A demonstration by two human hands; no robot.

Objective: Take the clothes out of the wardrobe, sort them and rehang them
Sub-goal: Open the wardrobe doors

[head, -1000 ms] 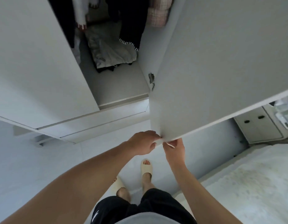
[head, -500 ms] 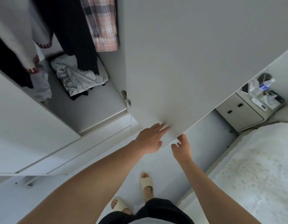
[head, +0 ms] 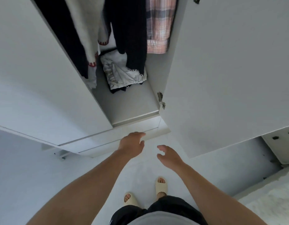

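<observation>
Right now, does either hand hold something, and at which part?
Nothing is held. The left hand and the right hand are both free in front of the open wardrobe door, fingers loosely relaxed.

The single head view looks steeply down from the person's own height, facing the open wardrobe [head: 127, 101] a short reach ahead. Its wide lens bends the wardrobe doors [head: 221, 70] outward, and takes in both forearms and the sandalled feet [head: 160, 184] directly below.

Pale floor [head: 35, 176], a white cabinet [head: 280, 148] at right, perhaps a bed [head: 273, 207] beside it.
</observation>
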